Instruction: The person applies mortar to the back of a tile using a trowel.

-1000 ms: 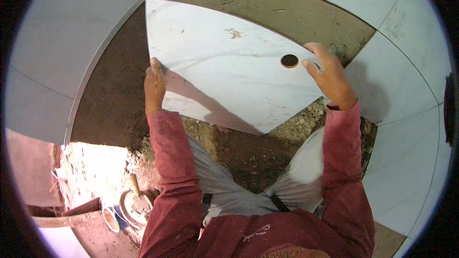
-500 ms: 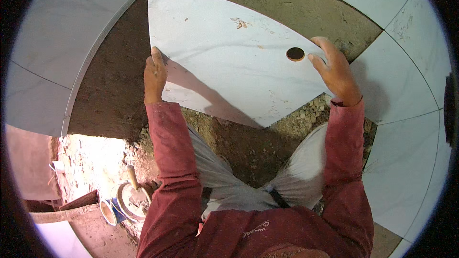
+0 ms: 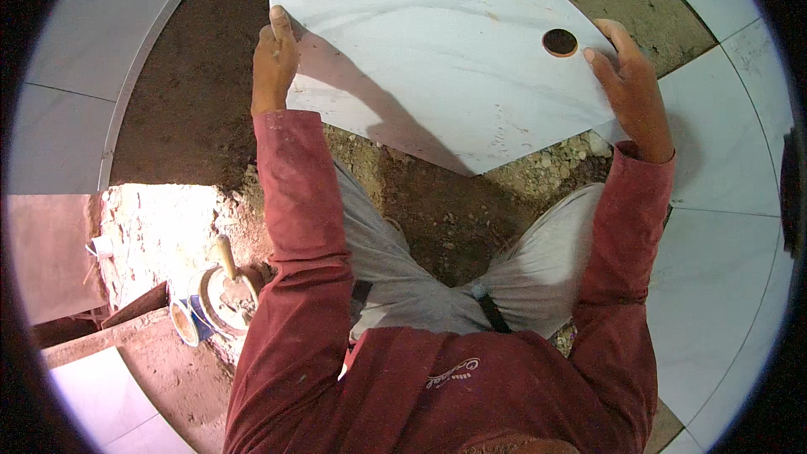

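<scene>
A white veined tile (image 3: 420, 59) with a round hole near its right edge is held in both hands, over dark mortar and rubble. My left hand (image 3: 275, 59) grips its left edge, thumb on the face. My right hand (image 3: 630, 88) grips the opposite edge just right of the hole, fingertips curled at the edge. The tile's far end runs out of view at the top, and its near corner points toward my knees.
Laid tiles (image 3: 723, 286) border the right, others (image 3: 71, 134) the upper left beside dark mortar (image 3: 176, 118). Bright rubble (image 3: 151, 235), a bucket with a trowel (image 3: 227, 298) and a blue tin (image 3: 189, 319) sit lower left. More tiles (image 3: 109, 395) lie at bottom left.
The tile and both hands have moved farther forward, higher in the picture and slightly right; my grip is unchanged. The whole view has also shifted, with the surroundings appearing higher.
</scene>
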Demonstrator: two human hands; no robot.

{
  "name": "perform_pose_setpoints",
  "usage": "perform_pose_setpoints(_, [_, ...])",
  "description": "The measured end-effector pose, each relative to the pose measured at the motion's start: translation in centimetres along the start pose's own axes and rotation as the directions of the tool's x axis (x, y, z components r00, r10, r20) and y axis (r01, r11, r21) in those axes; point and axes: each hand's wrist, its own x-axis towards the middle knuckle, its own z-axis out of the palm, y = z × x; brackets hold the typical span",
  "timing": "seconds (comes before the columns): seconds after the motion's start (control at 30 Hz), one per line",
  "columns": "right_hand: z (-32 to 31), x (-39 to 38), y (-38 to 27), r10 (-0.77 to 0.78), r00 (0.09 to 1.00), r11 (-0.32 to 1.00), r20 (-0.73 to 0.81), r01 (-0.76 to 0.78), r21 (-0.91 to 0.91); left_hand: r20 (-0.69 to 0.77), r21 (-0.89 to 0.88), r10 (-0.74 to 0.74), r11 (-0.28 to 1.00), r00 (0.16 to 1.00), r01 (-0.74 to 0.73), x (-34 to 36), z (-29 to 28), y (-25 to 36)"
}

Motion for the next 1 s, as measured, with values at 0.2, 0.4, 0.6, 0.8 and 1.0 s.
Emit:
perform_pose_setpoints(0.2, [1.5, 0.8, -1.5, 0.036, 0.999, 0.999, 0.023, -0.035, -0.033, 0.02, -0.091, -0.053, 0.994, 0.998, 0.055, -0.7, -1.4, -1.0])
perform_pose_setpoints(0.4, [0.1, 0.0, 0.3, 0.117, 0.992, 0.993, 0.037, -0.116, -0.035, -0.058, 0.094, -0.053, 0.994, 0.997, 0.059, -0.7, -1.7, 0.9])
perform_pose_setpoints(0.6, [1.4, -0.1, -4.0, 0.026, 1.0, 0.999, 0.017, -0.025, -0.029, -0.069, -0.157, -0.047, 0.987, 0.997, 0.036, -2.5, -5.8, 0.2])
perform_pose_setpoints(0.8, [2.7, 0.6, -6.8, -0.117, 0.993, 0.992, 0.001, 0.117, -0.046, -0.255, -0.354, -0.073, 0.935, 0.964, -0.023, -1.5, -5.8, 0.3])
perform_pose_setpoints(1.0, [5.4, 1.2, -9.7, -0.182, 0.983, 0.979, 0.026, 0.184, -0.089, -0.356, -0.533, -0.105, 0.839, 0.929, -0.11, -2.0, -8.0, -0.5])
